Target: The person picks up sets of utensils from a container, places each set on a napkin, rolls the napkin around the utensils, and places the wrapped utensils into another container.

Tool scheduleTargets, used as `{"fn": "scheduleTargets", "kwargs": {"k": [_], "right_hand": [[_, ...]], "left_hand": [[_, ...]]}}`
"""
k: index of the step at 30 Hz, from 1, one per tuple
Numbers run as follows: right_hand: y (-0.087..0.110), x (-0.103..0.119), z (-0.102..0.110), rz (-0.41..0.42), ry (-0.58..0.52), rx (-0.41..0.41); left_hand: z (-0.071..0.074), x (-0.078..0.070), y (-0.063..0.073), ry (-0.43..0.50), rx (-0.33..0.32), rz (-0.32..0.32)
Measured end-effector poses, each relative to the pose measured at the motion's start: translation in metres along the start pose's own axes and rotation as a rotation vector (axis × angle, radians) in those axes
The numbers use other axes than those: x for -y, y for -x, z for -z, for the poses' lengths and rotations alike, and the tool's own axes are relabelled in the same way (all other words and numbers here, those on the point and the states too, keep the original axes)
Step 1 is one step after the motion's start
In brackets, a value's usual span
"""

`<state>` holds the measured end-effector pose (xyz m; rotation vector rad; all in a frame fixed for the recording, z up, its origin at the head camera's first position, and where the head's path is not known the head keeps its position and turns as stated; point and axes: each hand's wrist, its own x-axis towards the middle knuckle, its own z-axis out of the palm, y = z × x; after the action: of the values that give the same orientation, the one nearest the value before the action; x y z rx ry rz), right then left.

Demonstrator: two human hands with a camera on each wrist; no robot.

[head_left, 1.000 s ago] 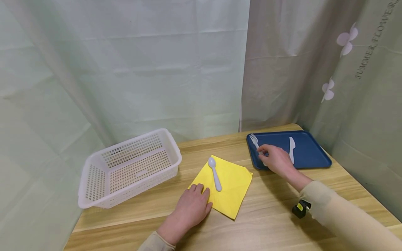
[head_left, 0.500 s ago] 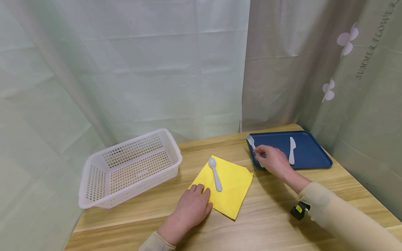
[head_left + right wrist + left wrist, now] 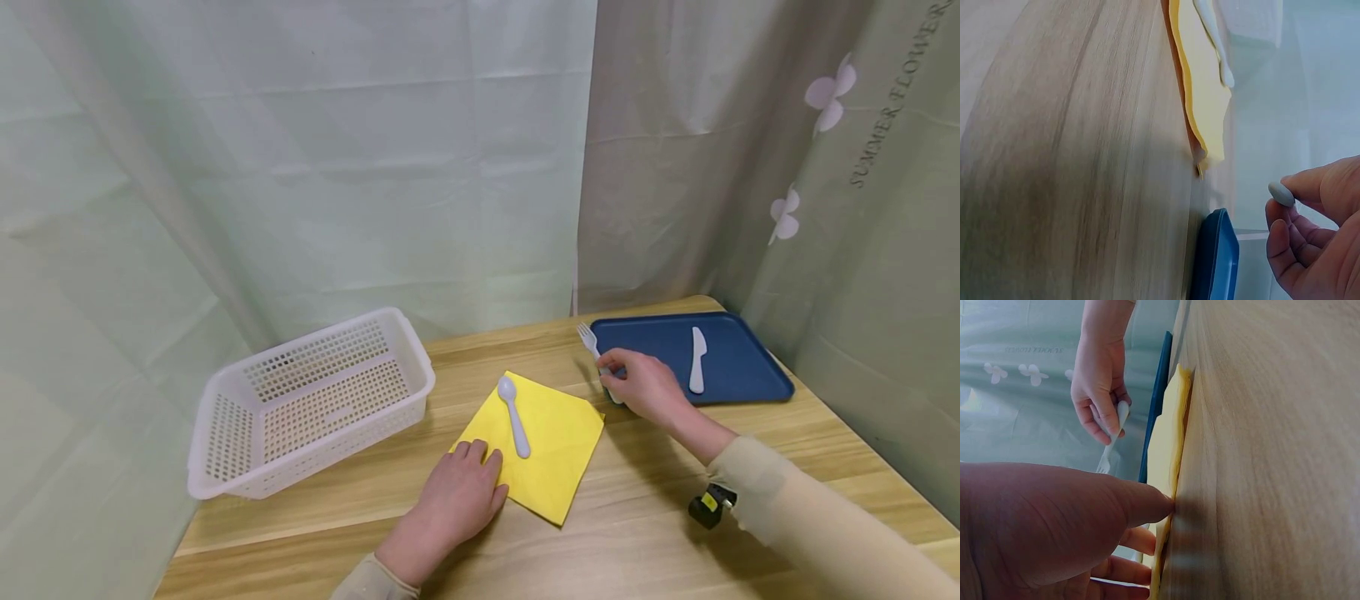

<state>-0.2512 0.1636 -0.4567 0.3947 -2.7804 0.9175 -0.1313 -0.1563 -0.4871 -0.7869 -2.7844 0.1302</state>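
Your left hand (image 3: 459, 492) lies palm down at near centre, fingers relaxed and pointing toward the far side, thumb out to the right. Your right arm (image 3: 817, 512) stretches in from the near right (its sleeve stops short of the wrist). Your right hand (image 3: 645, 386) is raised, farther off and rightward, thumb and fingertips in a pinch, pointing left.

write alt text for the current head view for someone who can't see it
A person's right hand holds a white fork at the left end of a blue tray bearing a white knife. The left hand rests on a yellow cloth bearing a pale spoon. A white perforated basket stands at left on the wooden table.
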Motion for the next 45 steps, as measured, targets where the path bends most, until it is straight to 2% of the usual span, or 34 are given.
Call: {"fn": "scheduleTargets", "kwargs": {"k": [23, 32, 45], "right_hand": [[0.000, 0.019, -0.011, 0.008, -0.058, 0.058], [0.000, 0.028, -0.017, -0.003, -0.093, 0.109], [0.003, 0.039, -0.031, 0.020, -0.122, 0.158]], "left_hand": [[0.002, 0.000, 0.000, 0.010, 0.019, 0.006], [0.001, 0.000, 0.000, 0.011, 0.025, 0.006], [-0.001, 0.001, 0.000, -0.006, 0.001, -0.004]]}}
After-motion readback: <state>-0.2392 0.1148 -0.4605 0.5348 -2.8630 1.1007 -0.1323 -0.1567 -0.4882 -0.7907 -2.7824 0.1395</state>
